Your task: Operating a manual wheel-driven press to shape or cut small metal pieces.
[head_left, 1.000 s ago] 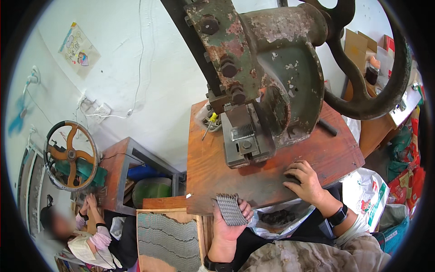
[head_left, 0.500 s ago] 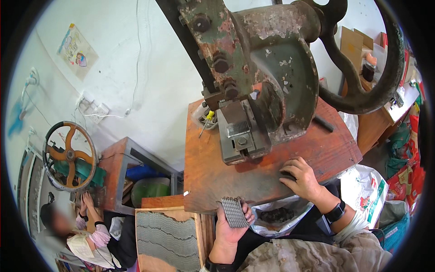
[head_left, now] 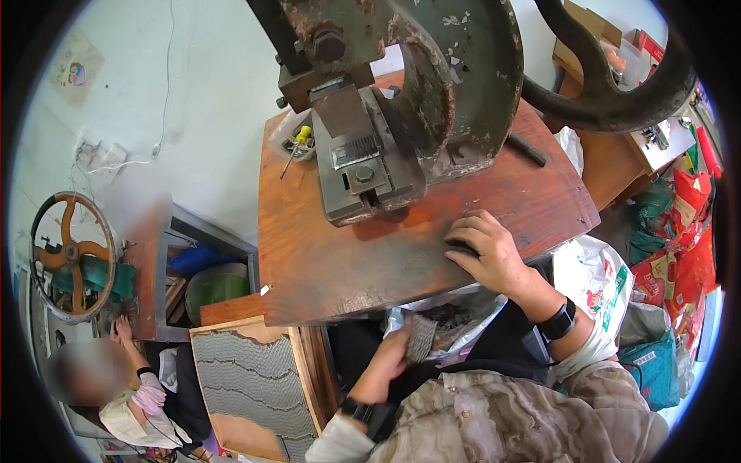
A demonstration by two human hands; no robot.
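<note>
Low over my lap, my left hand (head_left: pixel 388 353) is closed on a small block of ridged grey metal strips (head_left: pixel 421 339), slightly blurred. It is beside an open plastic bag (head_left: pixel 482 309) with dark metal pieces inside. My right hand (head_left: pixel 494 253) rests on the wooden bench top (head_left: pixel 324 270), its fingers curled. Something dark shows between thumb and fingers, too hidden to name. Beyond the hands stands a worn green hand press (head_left: pixel 463 92). On its bolted steel die block (head_left: pixel 367 177) lies a small ridged metal piece (head_left: pixel 355 152).
A wooden tray (head_left: pixel 202 339) of wavy rows of grey metal strips stands at lower left. A yellow-handled screwdriver (head_left: pixel 301 139) lies in a tub by the press. A dark rod (head_left: pixel 527 150) lies at right. Another person (head_left: pixel 147 401) sits at left near a wheel (head_left: pixel 73 251).
My left hand, still gripping the ridged block, has dropped from the bench's front edge toward the bag. The right hand stays on the bench. The whole view has shifted.
</note>
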